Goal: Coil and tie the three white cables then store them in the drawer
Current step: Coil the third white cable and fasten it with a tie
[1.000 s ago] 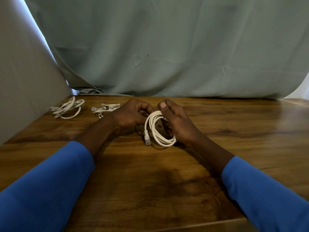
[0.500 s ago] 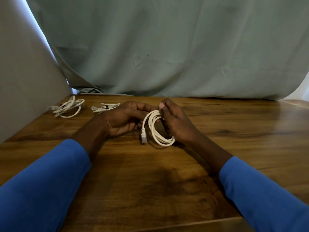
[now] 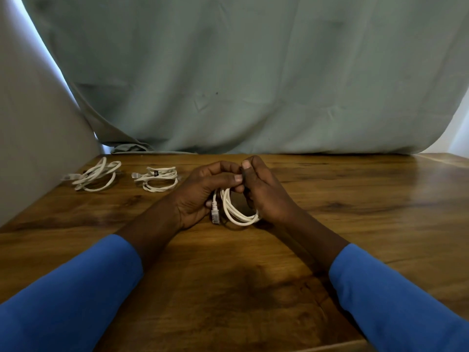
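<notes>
A coiled white cable (image 3: 234, 212) stands upright on the wooden table (image 3: 355, 212) between my hands, its clear plug hanging at the lower left. My left hand (image 3: 203, 194) curls around the coil's left side, thumb pressed at the top. My right hand (image 3: 264, 194) grips the coil's right side, and its fingertips meet the left thumb over the top of the coil. A second white cable (image 3: 158, 177), coiled and bound with a dark tie, lies at the back left. A third white cable (image 3: 94, 175), loosely coiled, lies farther left. No drawer is in view.
A grey-green cloth (image 3: 253, 85) hangs behind the table's far edge. A pale panel (image 3: 33, 148) closes off the left side. The table's near edge runs along the bottom right.
My hands have closed together over the top of the coil, hiding its upper loops. The left hand has shifted right against the cable, and the plug now hangs by the left palm.
</notes>
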{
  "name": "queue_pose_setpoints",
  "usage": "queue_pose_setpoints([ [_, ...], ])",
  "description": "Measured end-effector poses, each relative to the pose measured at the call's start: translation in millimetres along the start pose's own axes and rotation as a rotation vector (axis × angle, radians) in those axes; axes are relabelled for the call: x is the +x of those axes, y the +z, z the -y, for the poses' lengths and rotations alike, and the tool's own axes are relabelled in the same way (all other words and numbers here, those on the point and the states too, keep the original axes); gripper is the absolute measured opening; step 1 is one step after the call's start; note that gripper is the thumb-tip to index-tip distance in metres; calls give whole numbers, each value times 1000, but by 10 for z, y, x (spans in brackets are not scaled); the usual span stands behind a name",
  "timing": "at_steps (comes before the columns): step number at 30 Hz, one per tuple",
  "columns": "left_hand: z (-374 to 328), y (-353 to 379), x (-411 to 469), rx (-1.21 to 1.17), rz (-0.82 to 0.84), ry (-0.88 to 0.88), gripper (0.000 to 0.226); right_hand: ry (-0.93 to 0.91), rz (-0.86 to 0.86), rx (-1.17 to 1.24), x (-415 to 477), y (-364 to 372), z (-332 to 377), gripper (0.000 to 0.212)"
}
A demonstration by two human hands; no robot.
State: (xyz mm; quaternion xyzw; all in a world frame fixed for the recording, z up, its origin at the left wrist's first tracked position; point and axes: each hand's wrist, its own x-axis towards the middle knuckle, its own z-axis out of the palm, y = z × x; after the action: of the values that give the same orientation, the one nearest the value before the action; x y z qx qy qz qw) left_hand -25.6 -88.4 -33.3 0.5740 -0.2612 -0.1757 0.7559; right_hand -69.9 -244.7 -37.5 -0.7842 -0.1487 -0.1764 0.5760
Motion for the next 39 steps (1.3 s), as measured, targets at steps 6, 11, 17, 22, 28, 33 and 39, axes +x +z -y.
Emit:
queue_pose_setpoints([
  [6,16,185,-23,-216,-74,57,10,-112,3,68,-44,-18,86,40],
  [11,37,153,3,-205,-70,76,9,-205,21,-24,-29,-33,61,17],
  [17,15,-31,67,19,-22,77,14,-173,12,130,-32,21,99,15],
  [22,-69,-162,55,-14,55,-13,19,-113,-23,242,1,48,84,19],
  [28,-163,-398,3,9,138,-155,40,-3,-16,398,0,-23,120,18],
  [33,-195,-586,-32,56,110,-223,36,23,11,514,97,-94,43,24],
  [39,-228,-622,-61,-74,-31,-229,9,24,73,583,125,-166,36,26],
])
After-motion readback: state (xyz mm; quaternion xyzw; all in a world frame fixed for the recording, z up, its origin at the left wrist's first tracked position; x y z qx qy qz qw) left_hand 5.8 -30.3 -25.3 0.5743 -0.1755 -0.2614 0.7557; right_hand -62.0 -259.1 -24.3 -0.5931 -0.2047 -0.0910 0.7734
